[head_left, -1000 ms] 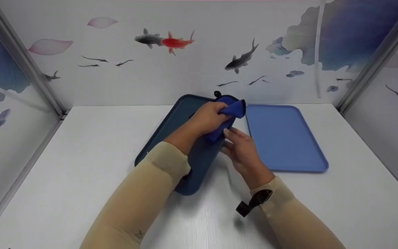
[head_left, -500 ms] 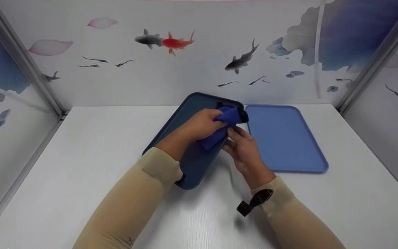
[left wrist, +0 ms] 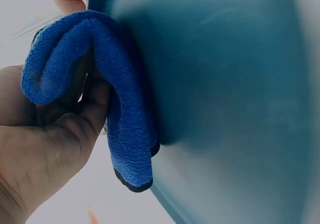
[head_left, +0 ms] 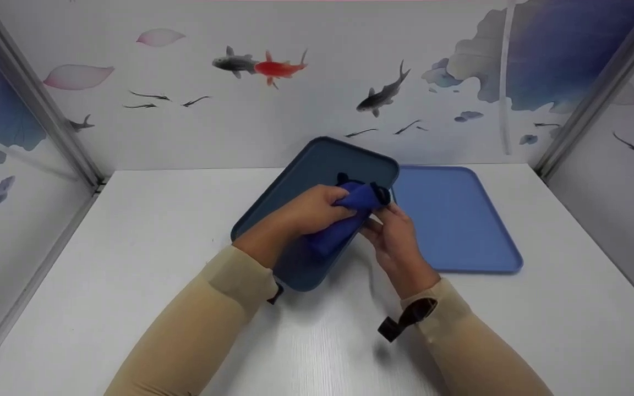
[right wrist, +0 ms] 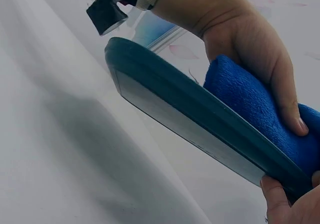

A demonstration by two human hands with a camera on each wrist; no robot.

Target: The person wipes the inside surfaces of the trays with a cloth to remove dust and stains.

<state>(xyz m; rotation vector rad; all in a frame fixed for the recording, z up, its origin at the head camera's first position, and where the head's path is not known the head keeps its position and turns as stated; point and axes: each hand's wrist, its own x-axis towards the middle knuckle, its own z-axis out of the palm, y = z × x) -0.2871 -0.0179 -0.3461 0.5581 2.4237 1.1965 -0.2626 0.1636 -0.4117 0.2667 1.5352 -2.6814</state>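
Note:
A dark teal tray [head_left: 317, 165] is held tilted above the table in the head view. My right hand [head_left: 397, 242] grips its right edge, with fingers beneath and thumb near the rim. My left hand [head_left: 317, 209] grips a folded blue cloth [head_left: 331, 236] with black edging and presses it on the tray's face. In the left wrist view the cloth [left wrist: 125, 114] is bunched between thumb and fingers and lies against the tray [left wrist: 225, 83]. The right wrist view shows the tray's edge [right wrist: 190, 103] and the cloth [right wrist: 250, 98] above it.
A lighter blue tray [head_left: 454, 220] lies flat on the white table [head_left: 130, 264], right of the held tray. Printed wall panels [head_left: 185, 132] stand behind and on both sides. A black wrist camera [head_left: 391, 328] sticks out from the right wrist.
My left hand has slid the cloth down and to the left across the tray. The tray's far edge has risen and shifted right. The right hand has barely moved.

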